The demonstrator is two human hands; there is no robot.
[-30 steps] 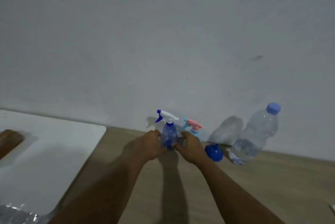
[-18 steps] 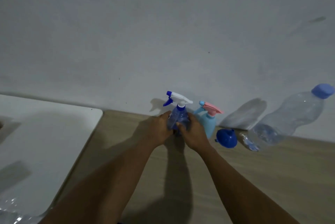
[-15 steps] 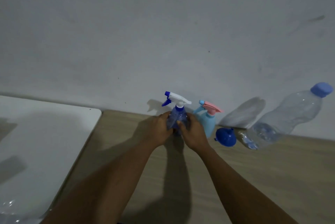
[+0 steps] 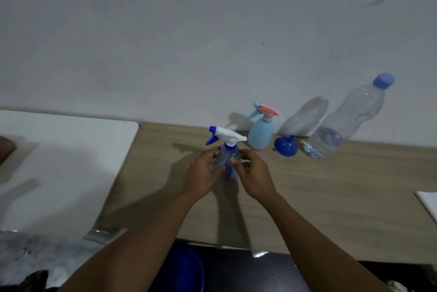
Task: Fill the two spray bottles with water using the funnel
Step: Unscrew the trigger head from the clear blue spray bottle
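A clear blue spray bottle point(image 4: 227, 157) with a white and blue trigger head stands on the wooden table point(image 4: 331, 197). My left hand point(image 4: 203, 173) and my right hand point(image 4: 253, 173) clasp its body from both sides. Behind it to the right, by the wall, stands a light blue spray bottle point(image 4: 260, 134) with a pink trigger head. A blue funnel point(image 4: 285, 146) lies on the table right of that bottle. A large clear water bottle point(image 4: 347, 119) with a blue cap leans against the wall at the far right, partly filled.
A white surface point(image 4: 59, 161) adjoins the table on the left. A white sheet point(image 4: 429, 204) pokes in at the right edge. Below the table's near edge sits a blue round object point(image 4: 186, 270). The grey wall point(image 4: 212, 31) runs right behind the bottles.
Both hands have drawn the clear blue spray bottle away from the wall toward me, so the light blue bottle now stands behind it. The camera view has tilted downward.
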